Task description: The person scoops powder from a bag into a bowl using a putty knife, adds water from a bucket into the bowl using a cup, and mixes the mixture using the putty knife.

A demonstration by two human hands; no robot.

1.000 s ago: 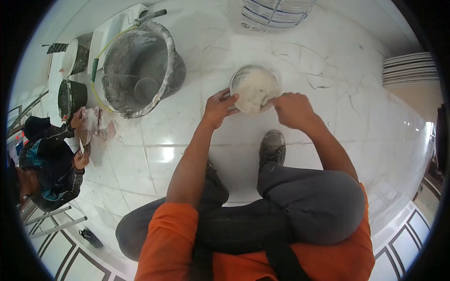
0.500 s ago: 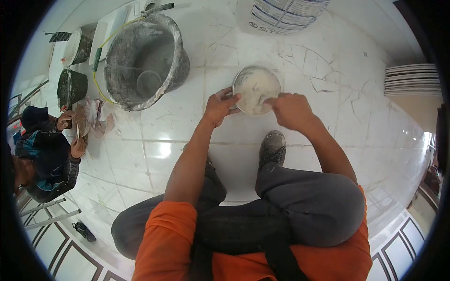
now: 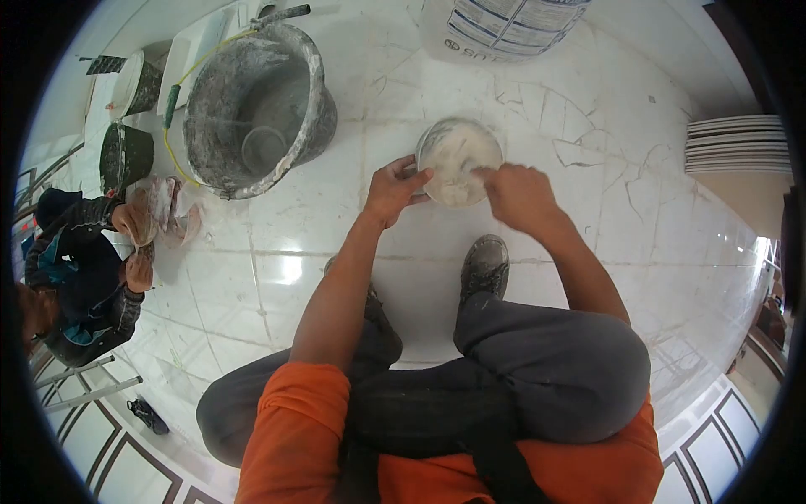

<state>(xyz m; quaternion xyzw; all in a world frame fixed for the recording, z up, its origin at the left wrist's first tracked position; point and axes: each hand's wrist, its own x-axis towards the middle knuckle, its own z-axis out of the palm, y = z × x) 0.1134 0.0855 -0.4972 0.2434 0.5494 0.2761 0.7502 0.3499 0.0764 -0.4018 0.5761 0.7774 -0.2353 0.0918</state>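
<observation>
A round bowl (image 3: 419,149) stands on the white tiled floor in front of my feet, with off-white paste or powder (image 3: 457,158) inside. My left hand (image 3: 393,191) grips the bowl at its left side, thumb over the rim and fingers around the outer wall. At the right rim, my right hand (image 3: 522,198) is closed, its fingers reaching over the contents. Whatever it holds is hidden by the fingers.
A large grey-crusted bucket (image 3: 323,126) with a yellow handle stands left. Behind the bowl is a printed sack (image 3: 512,34). Stacked tiles (image 3: 735,144) are at the right. A co-worker (image 3: 84,269) crouches left, near smaller dark buckets (image 3: 126,155).
My right hand has shifted slightly at the bowl's rim, while my left hand keeps its grip. The co-worker's hands have moved at the left. The view has shifted a little.
</observation>
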